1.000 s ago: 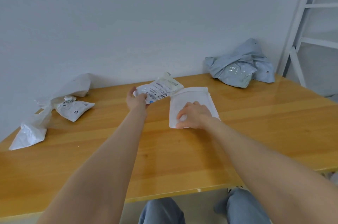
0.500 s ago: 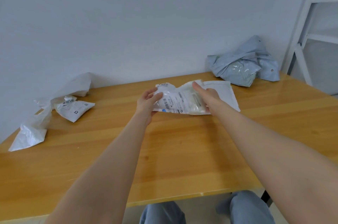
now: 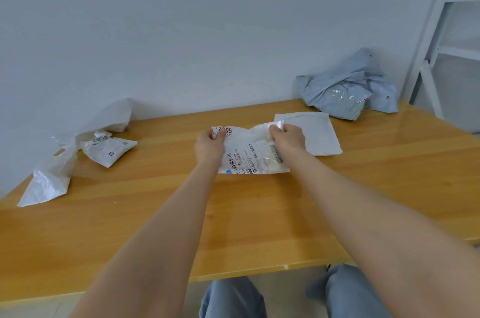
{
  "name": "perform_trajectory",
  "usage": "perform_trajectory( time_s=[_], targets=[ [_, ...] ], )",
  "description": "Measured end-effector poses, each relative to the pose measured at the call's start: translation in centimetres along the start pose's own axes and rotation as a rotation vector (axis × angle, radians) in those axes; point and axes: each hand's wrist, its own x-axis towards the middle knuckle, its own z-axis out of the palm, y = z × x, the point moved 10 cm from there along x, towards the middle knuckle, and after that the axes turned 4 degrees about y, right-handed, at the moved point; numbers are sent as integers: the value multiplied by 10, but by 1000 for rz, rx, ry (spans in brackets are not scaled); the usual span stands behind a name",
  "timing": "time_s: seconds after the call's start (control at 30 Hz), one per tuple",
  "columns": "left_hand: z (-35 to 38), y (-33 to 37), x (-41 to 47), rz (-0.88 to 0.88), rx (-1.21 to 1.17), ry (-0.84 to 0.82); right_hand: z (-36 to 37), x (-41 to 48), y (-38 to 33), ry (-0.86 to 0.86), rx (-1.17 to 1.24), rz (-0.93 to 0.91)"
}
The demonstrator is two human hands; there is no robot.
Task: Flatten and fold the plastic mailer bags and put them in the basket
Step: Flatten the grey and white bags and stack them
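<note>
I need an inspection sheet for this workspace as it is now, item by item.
Surface: wooden table, glossy.
Job's things: labelled mailer stretched between both hands; flat white mailer beside it; crumpled white mailers at left; grey mailers at far right; basket not seen.
Clutter: nothing seen.
Hands: left hand and right hand each pinch the labelled mailer's upper edge.
Cables: nothing seen.
Surroundings: pale wall; white frame at right.

Illegible small print on labelled mailer [image 3: 250,147]; white rack [image 3: 438,15] edge-cropped.
</note>
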Motion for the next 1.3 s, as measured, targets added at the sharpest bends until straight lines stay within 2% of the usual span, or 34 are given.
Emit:
perform_trajectory(
  time_s=[0.1,0.17,0.27,0.33,0.4,0.43,0.5,0.6,0.67,0.83,0.9,0.97,1.1,1.3],
  targets=[
    [-15,-10,0,-22,128,79,18,-5,-1,-112,-121,-22],
    [-16,-20,5,-39,212,62,29,-9,0,-181,-252,-61],
    [-8,-31,4,-116,227,-34,30,-8,3,-123,-393,-93],
    [-6,-15,2,34,350,-31,29,-8,3,-93,-459,-83],
    [-6,19,-6,322,439,19,31,-8,-1,-78,-515,-100],
    [0,35,-14,450,457,8,31,-8,-4,-63,-545,-115],
    [20,47,-29,570,543,-101,33,-7,-8,-40,-599,-138],
    [57,23,-41,558,772,-363,36,-8,-11,-35,-710,-174],
    [66,4,-40,537,883,-437,37,-9,-11,-39,-793,-209],
    [75,-6,-37,535,958,-416,39,-9,-25,-7,-931,-408],
    [77,-10,-35,516,961,-431,52,-11,-33,-64,-917,-544],
    [77,-13,-34,502,963,-441,73,-16,-31,-192,-909,-621],
    [77,-14,-34,488,969,-454,104,-20,-3,-404,-1039,-594],
    [74,-15,-33,429,894,-521,106,-17,20,-456,-1037,-532]
  ],
)
